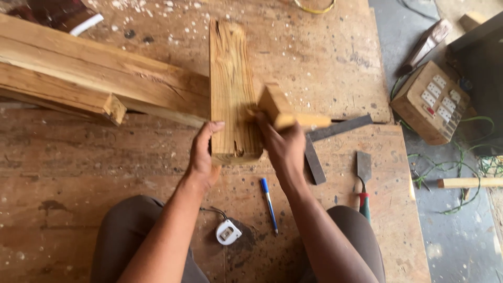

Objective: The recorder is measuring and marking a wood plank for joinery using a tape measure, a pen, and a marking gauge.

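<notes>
Overhead, left hand [201, 157] grips the near end of an upright-grained block [233, 89] lying on the desk [105, 173], fingers wrapped on its side. Right hand [283, 147] closed round a mallet [285, 112] touching the block. Pen [269, 196], chisel [363, 181], tape measure [227, 231] nearby.

Two hands [201, 157] [283, 147], three timber pieces [233, 89], one pen [269, 198], one chisel [364, 183].

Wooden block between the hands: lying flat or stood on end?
Lying flat. The wooden block rests lengthwise on the plywood board, broad grained face up, left hand gripping its near end.
</notes>
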